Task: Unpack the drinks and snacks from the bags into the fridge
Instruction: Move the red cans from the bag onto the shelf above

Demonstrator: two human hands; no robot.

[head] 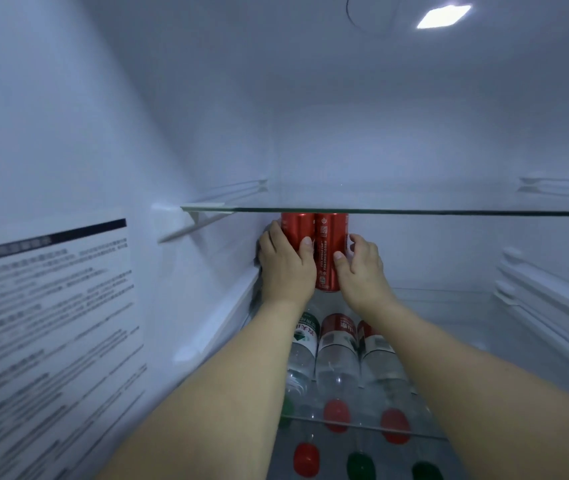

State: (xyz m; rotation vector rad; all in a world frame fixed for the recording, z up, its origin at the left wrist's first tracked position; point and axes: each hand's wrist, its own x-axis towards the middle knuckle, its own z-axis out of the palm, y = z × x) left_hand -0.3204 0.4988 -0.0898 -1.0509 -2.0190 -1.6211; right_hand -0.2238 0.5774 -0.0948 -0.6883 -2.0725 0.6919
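Observation:
Both my arms reach deep into the fridge, under a glass shelf [414, 212]. Two red soda cans stand upright side by side at the back left. My left hand [285, 265] grips the left can [295, 230], thumb across its front. My right hand [362, 268] grips the right can [328, 247], thumb on its front and fingers round its right side. Below my arms, three clear water bottles [336, 362] lie on their sides with caps towards me, two with red labels and one with a green label.
More bottle caps, red and green [305, 459], show on a lower level at the bottom. The left fridge wall carries a printed label sheet [51, 327]. Shelf rails [546, 299] run along the right wall. A lamp [444, 16] glows in the ceiling.

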